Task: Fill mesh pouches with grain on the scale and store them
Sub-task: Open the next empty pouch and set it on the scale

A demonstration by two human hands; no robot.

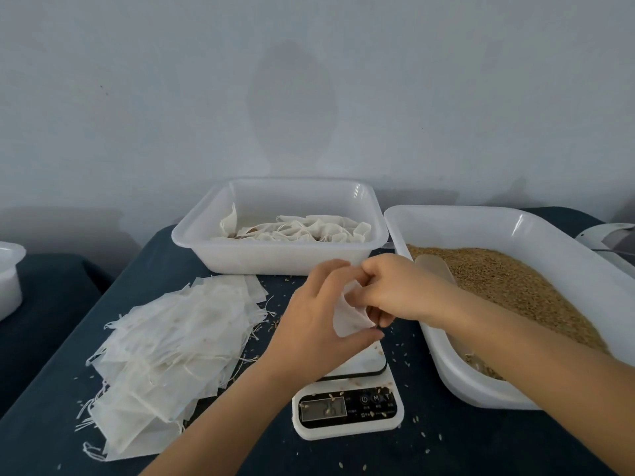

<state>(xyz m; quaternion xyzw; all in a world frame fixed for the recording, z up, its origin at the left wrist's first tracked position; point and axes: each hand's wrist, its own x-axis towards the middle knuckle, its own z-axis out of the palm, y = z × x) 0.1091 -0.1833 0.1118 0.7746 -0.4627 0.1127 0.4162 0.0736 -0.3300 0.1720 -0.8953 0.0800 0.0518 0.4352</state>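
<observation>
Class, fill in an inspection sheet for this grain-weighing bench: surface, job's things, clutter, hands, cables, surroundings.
Surface: dark cloth table.
Job's things: scale, empty pouch stack, grain tray with scoop, tray of filled pouches.
Clutter: loose grains scattered on the table.
Hands: left hand and right hand both hold one pouch over the scale.
Cables: nothing seen.
Surroundings: pale wall, white tub at left.

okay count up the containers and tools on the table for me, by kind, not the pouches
White plastic tubs: 3, the pouch tub, the grain tub, and one cut off at the left edge
Scales: 1
Scoops: 1, lying in the grain
Total: 5
</observation>
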